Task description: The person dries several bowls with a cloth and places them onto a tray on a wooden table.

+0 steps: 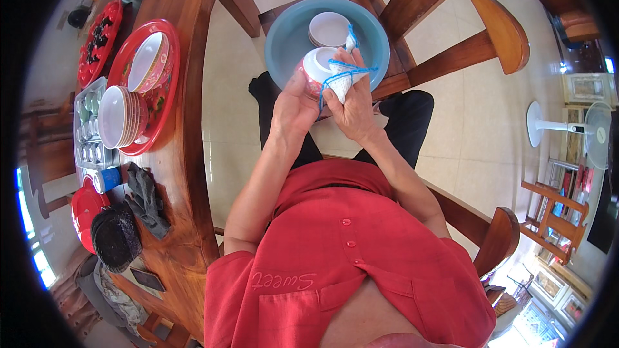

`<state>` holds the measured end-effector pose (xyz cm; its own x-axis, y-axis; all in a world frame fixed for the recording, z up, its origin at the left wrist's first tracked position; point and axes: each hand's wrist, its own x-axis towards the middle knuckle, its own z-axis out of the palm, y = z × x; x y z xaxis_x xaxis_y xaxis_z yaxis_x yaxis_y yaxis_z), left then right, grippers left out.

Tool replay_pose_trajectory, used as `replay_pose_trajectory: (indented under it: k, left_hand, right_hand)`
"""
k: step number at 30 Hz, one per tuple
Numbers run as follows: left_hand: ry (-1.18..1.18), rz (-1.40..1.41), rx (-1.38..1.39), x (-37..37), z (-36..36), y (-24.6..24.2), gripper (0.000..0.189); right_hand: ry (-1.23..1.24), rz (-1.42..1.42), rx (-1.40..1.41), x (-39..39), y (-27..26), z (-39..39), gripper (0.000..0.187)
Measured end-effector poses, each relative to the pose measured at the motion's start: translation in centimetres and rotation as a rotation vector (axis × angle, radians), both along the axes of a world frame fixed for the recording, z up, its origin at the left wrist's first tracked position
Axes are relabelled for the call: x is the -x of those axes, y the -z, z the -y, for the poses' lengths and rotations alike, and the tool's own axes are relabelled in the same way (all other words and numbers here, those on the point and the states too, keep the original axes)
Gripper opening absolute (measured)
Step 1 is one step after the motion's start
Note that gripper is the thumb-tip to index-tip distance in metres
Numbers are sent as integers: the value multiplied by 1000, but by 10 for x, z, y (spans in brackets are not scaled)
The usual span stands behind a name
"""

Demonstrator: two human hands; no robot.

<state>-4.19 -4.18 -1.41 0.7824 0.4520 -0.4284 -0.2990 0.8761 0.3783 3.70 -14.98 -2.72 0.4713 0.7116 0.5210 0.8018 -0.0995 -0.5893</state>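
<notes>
My left hand [299, 106] grips the side of a red-patterned bowl [314, 70], its white base turned up towards me. On the bowl's other side, my right hand [355, 106] presses a white cloth with blue edging [342, 82] against it. Both hands are over the near part of a round blue-grey basin [280, 24], which rests on a wooden chair. Inside the basin, beyond the held bowl, sit stacked white bowls [330, 29]. The fingers and cloth cover part of the held bowl.
Left is a wooden table [193, 203] with a red tray [169, 77] of stacked bowls [116, 116], a clear container [92, 154], a blue cup [107, 180], dark gloves [145, 200] and a phone [147, 279]. A white fan [534, 124] stands at right.
</notes>
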Motion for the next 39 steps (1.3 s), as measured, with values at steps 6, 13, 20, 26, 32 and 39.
replay_pose_trajectory:
  k: [6,13,20,26,32,39]
  left_hand:
    - [28,-141,-484,-2,20,4,19]
    - [221,-444,-2006,0,31,8,16]
    - [-185,-322,-2003,6,19,-13,32]
    - [389,-269,-305,5,-26,17,56]
    - [356,-458,-875,10,-26,43,56]
    - [586,-361,-982,2,-24,44,49]
  right_hand:
    - [10,-869,-296,3,-11,-13,44]
    - [22,-1421,-186,-19,-12,-1,30]
    - [57,-1690,-330,-39,22,16,37]
    - [-140,-1663,-350,-33,11,13,43]
    - [-40,-1441,-229,-39,17,16,46]
    - [-240,-570,96,-29,-22,-8,72]
